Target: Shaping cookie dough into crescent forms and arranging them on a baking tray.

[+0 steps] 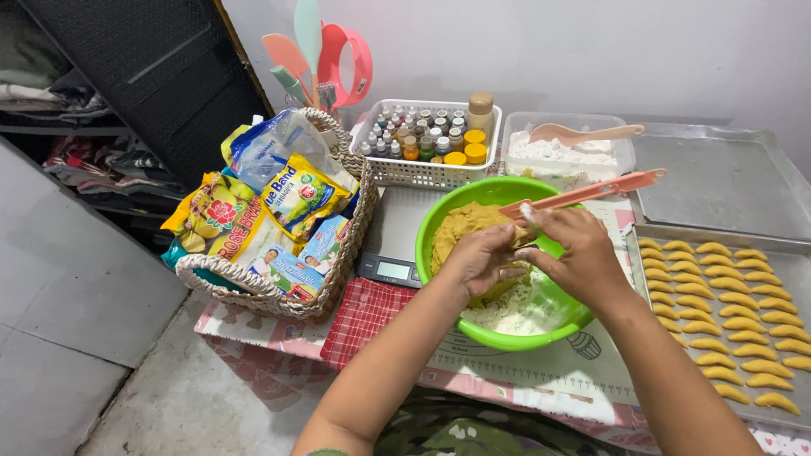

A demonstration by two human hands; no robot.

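Observation:
A bright green bowl [439,221] stands on a low table and holds a mound of yellow-brown dough [466,225] with white flour below it. My left hand [480,257] and my right hand [574,250] meet over the bowl, fingers pinched together on a small piece of dough between them. A pink spatula [591,192] lies across the bowl's far rim, just behind my right hand. At the right, a metal baking tray [632,253] carries several rows of small crescent-shaped dough pieces [718,314].
A wicker basket [279,297] of packaged ingredients sits at the left. A kitchen scale [390,265] lies beside the bowl. Behind are a white basket of small bottles [427,139], a clear tub of flour with a spoon [564,152], and another metal tray [726,179].

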